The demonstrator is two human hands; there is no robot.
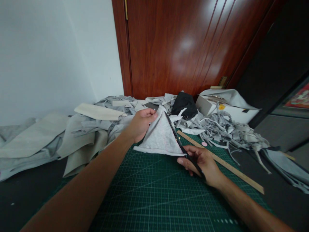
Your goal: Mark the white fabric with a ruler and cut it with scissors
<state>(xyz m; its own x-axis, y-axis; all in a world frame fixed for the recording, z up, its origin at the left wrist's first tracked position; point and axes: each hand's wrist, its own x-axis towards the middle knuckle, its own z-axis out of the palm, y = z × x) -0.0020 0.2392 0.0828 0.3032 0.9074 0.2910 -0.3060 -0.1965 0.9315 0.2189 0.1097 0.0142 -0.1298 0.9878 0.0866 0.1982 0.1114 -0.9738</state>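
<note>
A dark surface [26, 196], showing at the lower left and right of the frame, carries a green gridded mat [149, 196] that fills the bottom centre. On the mat, right of centre, lie a slanting wooden ruler [238, 170] and a small pink disc [204, 144]. Grey and cream fabric pieces [82, 133] cover the surface at left, with tangled grey strips [234, 132] at right and a white box [207, 106] behind them.

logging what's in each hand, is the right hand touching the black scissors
Touching. The head view shows the right hand wrapped around the handle end of the black scissors, with no gap between them.
</note>
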